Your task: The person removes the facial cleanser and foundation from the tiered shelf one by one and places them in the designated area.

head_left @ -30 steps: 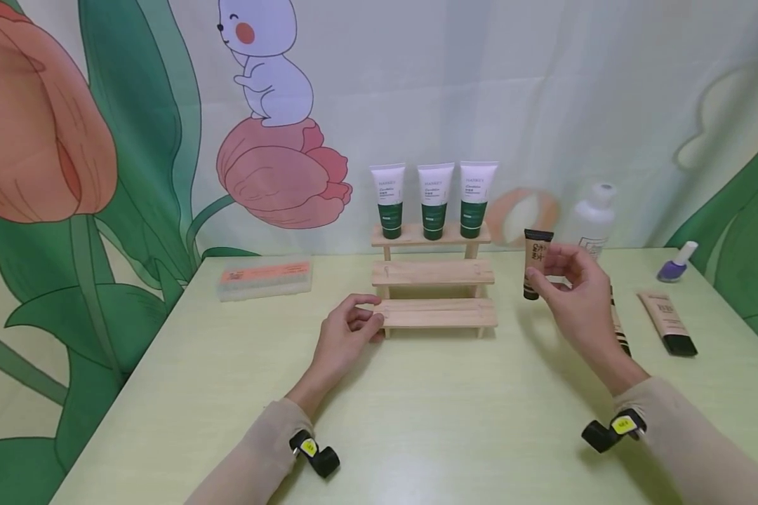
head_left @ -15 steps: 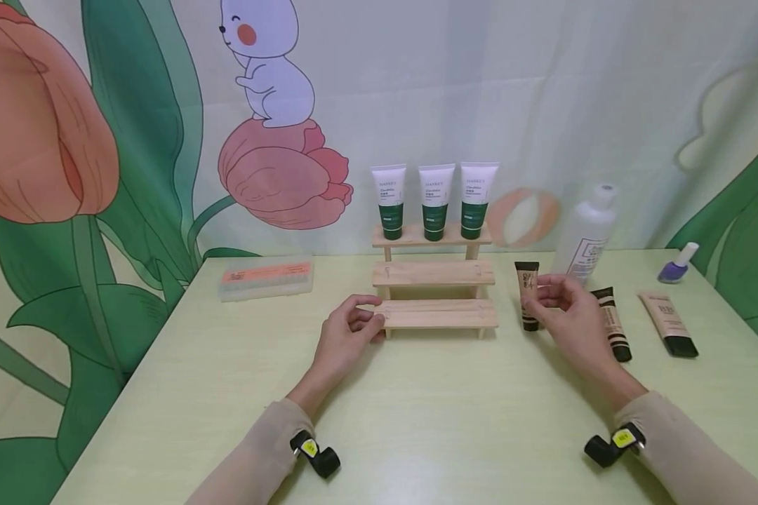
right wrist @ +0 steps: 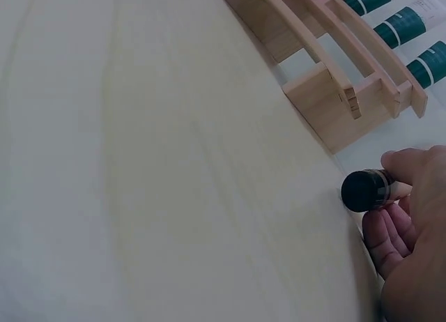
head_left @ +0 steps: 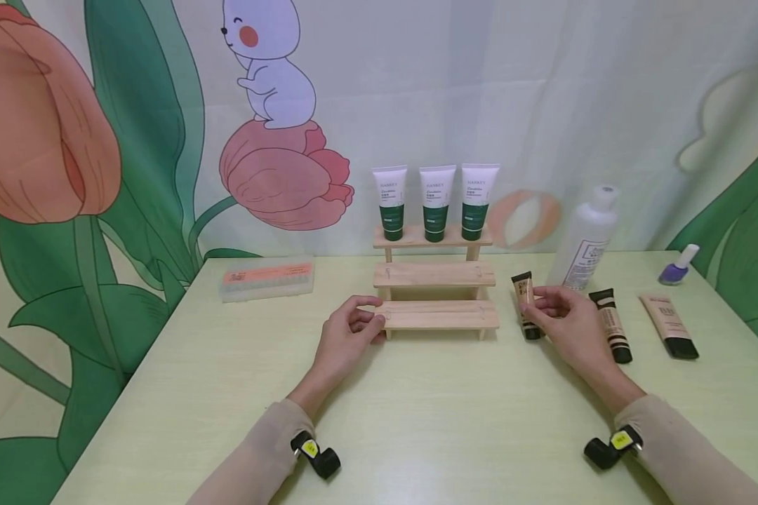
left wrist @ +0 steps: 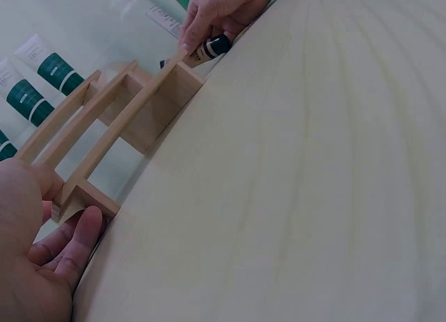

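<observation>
My left hand [head_left: 346, 340] grips the left end of the lowest step of a three-step wooden display rack [head_left: 439, 313]. In the left wrist view its thumb and fingers [left wrist: 86, 230] curl round that end and leg. Right of the rack, my right hand [head_left: 571, 326] pinches a small beige cosmetic tube [head_left: 523, 289], which leans with its black cap down at the table. The right wrist view shows that black cap [right wrist: 362, 191] close to the tabletop. Three white-and-green tubes [head_left: 434, 203] stand in a row on the rack's top step.
Beside my right hand lies a beige tube with black stripes [head_left: 611, 326], and farther right a BB cream tube [head_left: 668, 326]. Behind them stand a white bottle [head_left: 584, 238] and a purple nail polish bottle [head_left: 676, 266]. A clear flat case [head_left: 267, 279] lies back left.
My right hand has lowered the small tube toward the table and slightly left, tilting it. The striped tube has come into fuller view. My left hand has stayed on the rack.
</observation>
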The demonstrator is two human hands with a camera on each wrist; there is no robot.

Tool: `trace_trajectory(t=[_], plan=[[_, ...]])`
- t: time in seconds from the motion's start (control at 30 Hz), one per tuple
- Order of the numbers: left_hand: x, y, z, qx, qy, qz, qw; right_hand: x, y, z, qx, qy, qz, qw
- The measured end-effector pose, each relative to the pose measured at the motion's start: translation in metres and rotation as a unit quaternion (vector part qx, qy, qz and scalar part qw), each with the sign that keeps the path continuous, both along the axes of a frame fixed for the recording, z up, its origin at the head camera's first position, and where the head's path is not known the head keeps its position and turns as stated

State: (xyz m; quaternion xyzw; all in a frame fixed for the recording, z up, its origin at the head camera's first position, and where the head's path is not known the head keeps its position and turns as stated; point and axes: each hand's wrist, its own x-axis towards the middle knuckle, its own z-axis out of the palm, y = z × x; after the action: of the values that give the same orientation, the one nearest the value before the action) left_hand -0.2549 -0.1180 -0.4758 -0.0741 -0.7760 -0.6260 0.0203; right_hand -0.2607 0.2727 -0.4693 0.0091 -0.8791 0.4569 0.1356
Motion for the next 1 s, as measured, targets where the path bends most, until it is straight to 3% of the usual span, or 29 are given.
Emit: trace_trajectory(t=[0.43, 0.73, 1.0], plan=[[-0.001, 0.000, -0.002, 0.002, -0.002, 0.000, 1.0000, -0.002, 0.000, 0.004, -0.008, 0.021, -0.003, 1.000], [0.001, -0.001, 0.000, -0.002, -0.008, 0.004, 1.0000, -0.002, -0.012, 0.030, -0.073, 0.089, 0.021, 0.993], [0.000, 0.000, -0.001, 0.002, -0.004, 0.000, 1.0000, -0.015, -0.028, 0.062, -0.135, 0.134, 0.048, 0.981]])
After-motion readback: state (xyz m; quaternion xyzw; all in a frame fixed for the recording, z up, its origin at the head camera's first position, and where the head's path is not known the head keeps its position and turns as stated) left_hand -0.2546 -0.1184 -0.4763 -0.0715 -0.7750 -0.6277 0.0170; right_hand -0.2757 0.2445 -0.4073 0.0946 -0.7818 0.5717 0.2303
